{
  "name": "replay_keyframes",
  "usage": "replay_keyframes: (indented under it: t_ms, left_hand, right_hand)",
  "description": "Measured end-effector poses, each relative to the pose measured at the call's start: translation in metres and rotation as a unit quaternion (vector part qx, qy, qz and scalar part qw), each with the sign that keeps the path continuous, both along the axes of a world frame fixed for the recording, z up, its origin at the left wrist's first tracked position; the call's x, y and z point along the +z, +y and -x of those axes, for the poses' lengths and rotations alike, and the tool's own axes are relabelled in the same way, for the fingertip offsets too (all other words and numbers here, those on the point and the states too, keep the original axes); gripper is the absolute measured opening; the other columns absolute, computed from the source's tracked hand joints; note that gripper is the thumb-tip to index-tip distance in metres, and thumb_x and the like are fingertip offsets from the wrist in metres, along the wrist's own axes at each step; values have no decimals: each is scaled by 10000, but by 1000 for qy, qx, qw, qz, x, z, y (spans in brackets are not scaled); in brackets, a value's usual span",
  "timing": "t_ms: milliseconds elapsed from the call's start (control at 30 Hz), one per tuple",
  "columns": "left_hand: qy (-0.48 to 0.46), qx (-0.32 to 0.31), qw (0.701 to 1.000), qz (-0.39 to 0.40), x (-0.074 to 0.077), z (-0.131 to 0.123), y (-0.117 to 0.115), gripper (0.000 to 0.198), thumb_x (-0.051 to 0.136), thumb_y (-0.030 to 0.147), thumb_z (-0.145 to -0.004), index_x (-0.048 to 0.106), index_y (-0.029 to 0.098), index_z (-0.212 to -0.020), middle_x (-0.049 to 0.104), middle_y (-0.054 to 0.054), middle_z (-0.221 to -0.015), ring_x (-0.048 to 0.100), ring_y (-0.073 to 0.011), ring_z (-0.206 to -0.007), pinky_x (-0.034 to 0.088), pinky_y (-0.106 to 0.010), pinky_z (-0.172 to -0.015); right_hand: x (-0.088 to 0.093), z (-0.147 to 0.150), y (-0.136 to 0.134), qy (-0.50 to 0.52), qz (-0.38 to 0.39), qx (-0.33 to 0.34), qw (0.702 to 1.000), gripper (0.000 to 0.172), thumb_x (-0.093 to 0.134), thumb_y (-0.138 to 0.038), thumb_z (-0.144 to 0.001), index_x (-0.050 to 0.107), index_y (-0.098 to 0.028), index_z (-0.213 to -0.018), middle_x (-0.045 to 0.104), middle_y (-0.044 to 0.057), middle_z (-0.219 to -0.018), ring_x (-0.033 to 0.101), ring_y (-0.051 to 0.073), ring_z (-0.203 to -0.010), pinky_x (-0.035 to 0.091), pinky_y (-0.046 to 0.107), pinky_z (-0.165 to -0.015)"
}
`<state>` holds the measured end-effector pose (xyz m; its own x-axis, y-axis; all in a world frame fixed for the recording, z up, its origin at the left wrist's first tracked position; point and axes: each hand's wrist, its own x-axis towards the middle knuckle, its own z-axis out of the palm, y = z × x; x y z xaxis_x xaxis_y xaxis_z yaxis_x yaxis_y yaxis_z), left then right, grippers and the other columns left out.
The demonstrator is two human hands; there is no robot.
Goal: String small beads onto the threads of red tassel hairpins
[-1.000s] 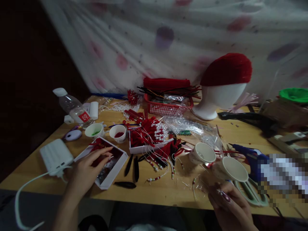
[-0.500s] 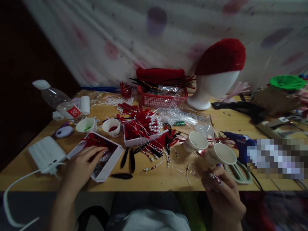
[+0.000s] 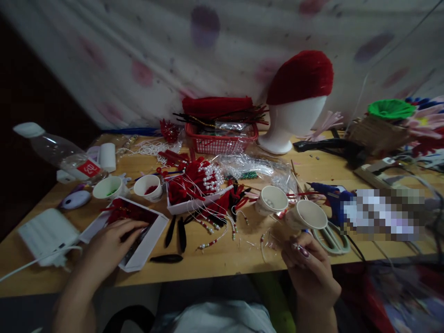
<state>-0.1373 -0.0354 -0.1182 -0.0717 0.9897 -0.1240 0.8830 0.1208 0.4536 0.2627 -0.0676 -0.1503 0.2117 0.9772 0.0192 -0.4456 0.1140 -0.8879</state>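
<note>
My left hand [image 3: 111,243] reaches over a white open box [image 3: 151,245] at the left, thumb and fingers bent close together inside it. Whatever lies between those fingertips is too dark to make out. Red fuzzy material [image 3: 129,211] lies in the box's far end. At the right, my right hand [image 3: 310,268] is closed in a pinch near the table's front edge; the small thing in it cannot be made out. Just behind it stands a paper cup [image 3: 307,225], and to its left another paper cup [image 3: 268,210] with small pale pieces inside.
Scissors [image 3: 342,247] and a blue glue gun [image 3: 333,203] lie at the right. Beaded strands [image 3: 211,243] and black leaf-shaped pieces [image 3: 181,233] are mid-table. Behind stand a red basket [image 3: 222,144] and a red-capped foam head [image 3: 294,122]. A bottle [image 3: 65,150] tilts at the left.
The view has turned a little, so most things sit further left in the picture. My left hand remains at the white box, and my right hand keeps its pinch behind the cups' near side.
</note>
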Motion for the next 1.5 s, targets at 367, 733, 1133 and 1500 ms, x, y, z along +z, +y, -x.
replay_keyframes:
  t_ms: [367,733,1133,1500]
  left_hand:
    - [22,-18,999,40,5,-2,1,481,388,455,-814,746,193,-998,750,-122,-1095,672,-294,-1014,477,-408,-948]
    - [59,32,997,25,17,-11,5,480,361,488,-829,695,186,-992,753,-141,-1044,685,-292,-926,492,-379,-831]
    - [98,-109,986,75,9,-13,19,331,459,225,-814,727,156,-998,722,-155,-1101,625,-328,-1066,447,-429,-932]
    - [89,-128,984,83,15,-17,11,337,423,162,-854,729,138,-991,722,-173,-1108,597,-323,-1068,407,-403,-911]
  right_hand:
    - [-1,2,3,11,0,14,1000,158,752,-323,-761,666,-197,-721,340,-46,-546,256,76,-476,282,192,-440]
    - [-3,8,7,29,16,29,999,183,777,-330,-748,664,-193,-703,327,-59,-514,251,68,-444,283,178,-411]
    - [-8,7,13,27,27,22,999,185,792,-323,-723,661,-193,-712,332,-56,-518,283,69,-448,291,170,-415]
    - [-2,8,10,28,15,13,999,192,790,-321,-728,660,-188,-679,334,-58,-493,290,62,-429,283,157,-397]
